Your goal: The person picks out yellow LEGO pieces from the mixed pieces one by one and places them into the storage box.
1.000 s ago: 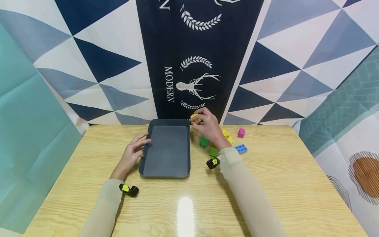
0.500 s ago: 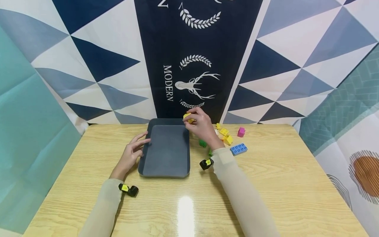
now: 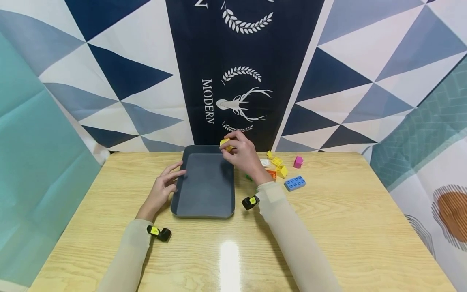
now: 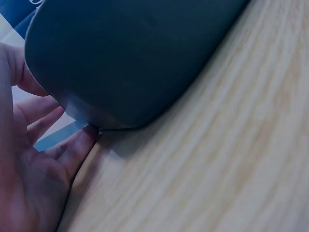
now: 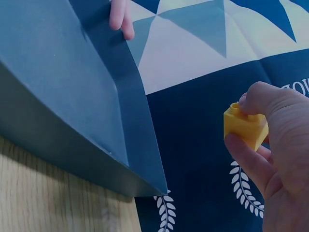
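Observation:
A dark grey rectangular tray (image 3: 208, 186) lies on the table near the wall. The left hand (image 3: 162, 188) rests at the tray's left side, its fingers fairly straight; two fingertips (image 5: 117, 17) reach over the rim in the right wrist view. In the left wrist view, several fingers touch the tray's outer wall (image 4: 116, 72). The right hand (image 3: 242, 156) pinches a yellow toy building brick (image 5: 244, 128) between thumb and fingers, above the tray's far right corner. Studs show on the brick's upper side. Nothing lies in the tray.
Right of the tray lie loose building bricks: a blue one (image 3: 294, 183), a pink one (image 3: 298, 162), an orange one (image 3: 271, 174), a white one (image 3: 265, 162) and several yellow ones (image 3: 281, 171). Green bricks are mostly hidden behind the right forearm. A patterned wall covering (image 3: 237, 52) rises behind the table.
The right hand has moved left with the yellow brick, from beside the tray to over its far right corner. The left hand and tray have stayed in place.

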Demonstrator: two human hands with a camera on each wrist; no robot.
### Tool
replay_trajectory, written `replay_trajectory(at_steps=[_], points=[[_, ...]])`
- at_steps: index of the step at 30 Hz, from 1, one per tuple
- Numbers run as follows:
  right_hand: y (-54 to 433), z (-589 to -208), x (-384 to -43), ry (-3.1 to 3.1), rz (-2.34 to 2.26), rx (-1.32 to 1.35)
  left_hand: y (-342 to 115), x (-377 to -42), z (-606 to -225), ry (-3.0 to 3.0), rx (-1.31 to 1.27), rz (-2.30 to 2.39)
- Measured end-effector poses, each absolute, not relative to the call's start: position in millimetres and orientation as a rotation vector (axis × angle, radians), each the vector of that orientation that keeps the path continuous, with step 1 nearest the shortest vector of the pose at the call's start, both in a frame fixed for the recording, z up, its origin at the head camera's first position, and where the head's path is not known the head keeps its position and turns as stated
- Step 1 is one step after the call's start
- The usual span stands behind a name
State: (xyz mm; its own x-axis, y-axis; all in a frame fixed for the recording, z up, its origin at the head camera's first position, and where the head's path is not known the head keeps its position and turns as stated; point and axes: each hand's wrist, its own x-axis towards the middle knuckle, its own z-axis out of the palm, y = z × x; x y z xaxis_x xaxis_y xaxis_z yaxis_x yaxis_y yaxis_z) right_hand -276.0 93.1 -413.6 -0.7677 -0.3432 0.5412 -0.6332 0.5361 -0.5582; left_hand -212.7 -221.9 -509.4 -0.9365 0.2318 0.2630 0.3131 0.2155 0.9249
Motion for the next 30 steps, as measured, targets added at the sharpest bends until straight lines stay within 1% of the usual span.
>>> replay_trajectory(at_steps=[19, 30], points=[[93, -419, -271, -2.667, 1.111, 0.722, -222, -214, -510, -2.396, -0.549, -1.852], [93, -430, -271, -2.677, 1.092, 0.776, -222, -214, -510, -2.394, -0.549, -1.850]])
